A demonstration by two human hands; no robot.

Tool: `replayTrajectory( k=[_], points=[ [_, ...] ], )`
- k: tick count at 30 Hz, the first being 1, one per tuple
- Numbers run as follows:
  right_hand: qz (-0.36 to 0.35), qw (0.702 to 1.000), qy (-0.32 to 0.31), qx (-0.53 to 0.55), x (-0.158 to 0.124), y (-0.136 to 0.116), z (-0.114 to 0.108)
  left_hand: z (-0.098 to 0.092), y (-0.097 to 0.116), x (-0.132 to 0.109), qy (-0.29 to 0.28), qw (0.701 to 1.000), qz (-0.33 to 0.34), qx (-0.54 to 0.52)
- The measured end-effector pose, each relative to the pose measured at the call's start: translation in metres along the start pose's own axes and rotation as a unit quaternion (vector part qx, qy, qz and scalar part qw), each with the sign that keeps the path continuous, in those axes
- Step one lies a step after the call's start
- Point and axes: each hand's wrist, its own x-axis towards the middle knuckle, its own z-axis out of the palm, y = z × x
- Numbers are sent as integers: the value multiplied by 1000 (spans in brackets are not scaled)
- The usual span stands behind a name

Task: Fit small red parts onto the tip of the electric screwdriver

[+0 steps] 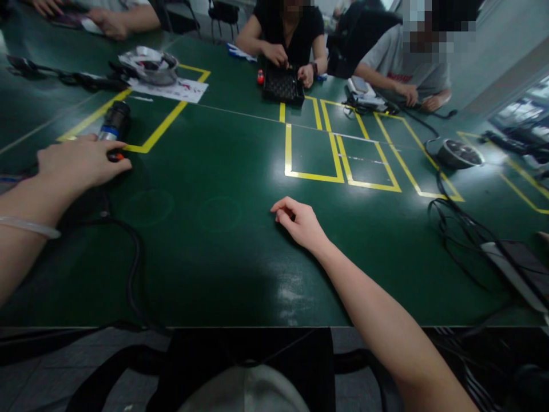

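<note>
My left hand point(81, 163) lies palm down at the left of the green table point(223, 252), its fingers curled over the near end of a black cylindrical tool point(114, 123) with a blue and silver band and an orange spot. A black cable point(132, 269) runs from that tool toward the table's front edge. My right hand point(300, 222) rests near the middle of the table with its fingers curled loosely inward, nothing visible in them. A clear band sits on my left wrist.
Yellow tape rectangles point(315, 154) mark the table. Other people sit on the far side, one with hands on a black tray point(283, 86). A metal bowl on papers point(154, 68) lies far left, a round black device point(457, 153) and tangled cables point(463, 234) at right.
</note>
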Motion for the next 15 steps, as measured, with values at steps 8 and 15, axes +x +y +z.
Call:
replayTrajectory(
  k=[8, 15],
  points=[
    [2, 1000, 3, -7, -1, -1, 0, 1, 5, -2, 35, 997, -27, 56],
    [-1, 1000, 3, -8, -1, -2, 2, 4, 4, -4, 55, 997, -16, 49]
  ],
)
